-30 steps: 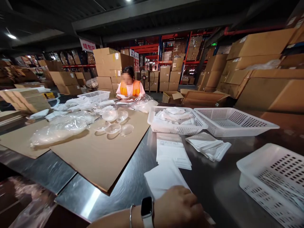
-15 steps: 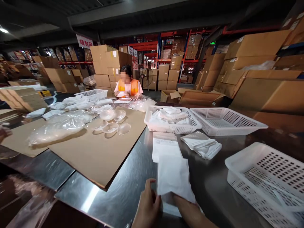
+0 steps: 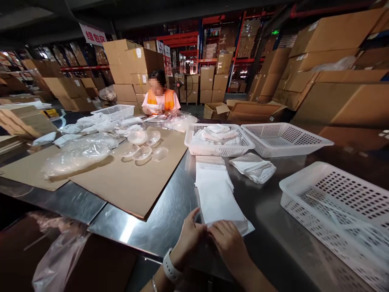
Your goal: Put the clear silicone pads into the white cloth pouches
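Both hands meet at the near end of a flat white bag that lies on the steel table. My left hand, with a white watch on its wrist, pinches the bag's near left corner. My right hand curls over the near edge beside it, fingers closed on the bag. More white bags lie stacked just beyond, under the one I hold.
White perforated baskets stand at the right and centre back, one holding white items. Folded bags lie nearby. Brown cardboard sheets carry clear plastic cups and bags. A person in an orange vest works at the far end.
The view has tilted down and my hands have come further into sight. My left hand has gone from resting over the bag to pinching its corner, with the right hand joining at the near edge.
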A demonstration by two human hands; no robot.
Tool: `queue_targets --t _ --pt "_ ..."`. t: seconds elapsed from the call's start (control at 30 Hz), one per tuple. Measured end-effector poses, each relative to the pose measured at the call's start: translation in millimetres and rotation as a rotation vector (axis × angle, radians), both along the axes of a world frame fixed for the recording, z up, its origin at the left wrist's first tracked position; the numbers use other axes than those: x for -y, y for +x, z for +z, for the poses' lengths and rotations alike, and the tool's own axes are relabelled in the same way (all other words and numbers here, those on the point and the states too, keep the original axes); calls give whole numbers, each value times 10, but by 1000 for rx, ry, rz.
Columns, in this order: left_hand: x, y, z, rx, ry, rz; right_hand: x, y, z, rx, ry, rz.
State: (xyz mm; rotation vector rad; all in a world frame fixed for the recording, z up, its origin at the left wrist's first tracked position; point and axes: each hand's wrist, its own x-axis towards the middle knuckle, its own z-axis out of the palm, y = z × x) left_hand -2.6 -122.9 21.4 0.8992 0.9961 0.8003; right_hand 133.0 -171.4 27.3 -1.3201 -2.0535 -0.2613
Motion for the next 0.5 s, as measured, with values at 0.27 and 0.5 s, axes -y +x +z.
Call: queue_targets --t 0.27,0.5 --pt "57 -7 67 -20 9 -2 16 -106 -35 1 73 35" --pt "57 -260 -38 -232 168 -32 270 816 495 -1020 -220 -63"
